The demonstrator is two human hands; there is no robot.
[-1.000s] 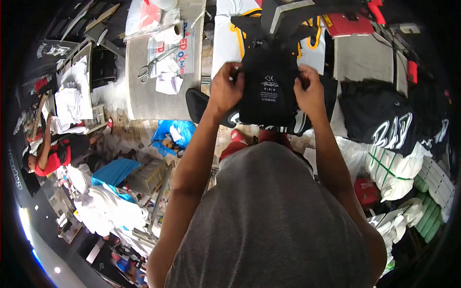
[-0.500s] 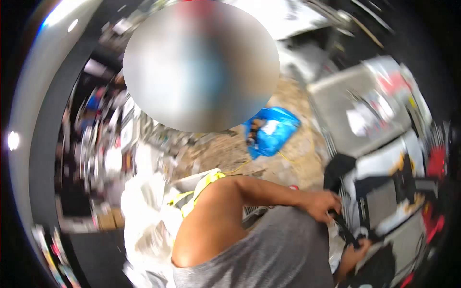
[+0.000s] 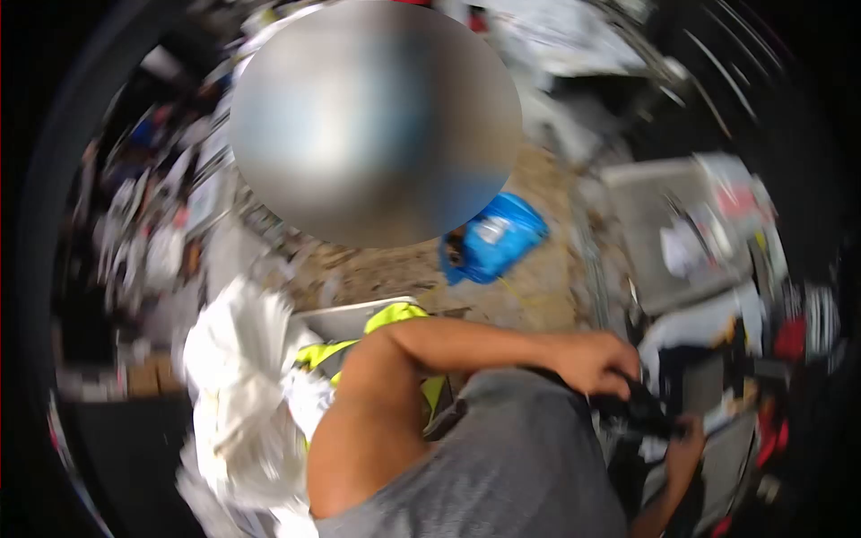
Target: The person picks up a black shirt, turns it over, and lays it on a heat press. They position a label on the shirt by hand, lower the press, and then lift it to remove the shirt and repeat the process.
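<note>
My left arm reaches across my body to the right, and my left hand is closed, fingers curled over one end of a long black object. Lower and farther right, my right hand grips the other end. Motion blur hides the kind of the black object. Close beyond the hands lie a black and grey bag-like item and white sheeting with yellow marks.
A blue plastic bag lies on the dirty brown floor. White sacks and a yellow-green garment are at my left. A grey tray with loose items stands at right. A blurred oval covers the upper middle.
The view has shifted, so the grey tray and blue bag sit differently in the frame. Both hands stay on the black object, which now lies closer to level.
</note>
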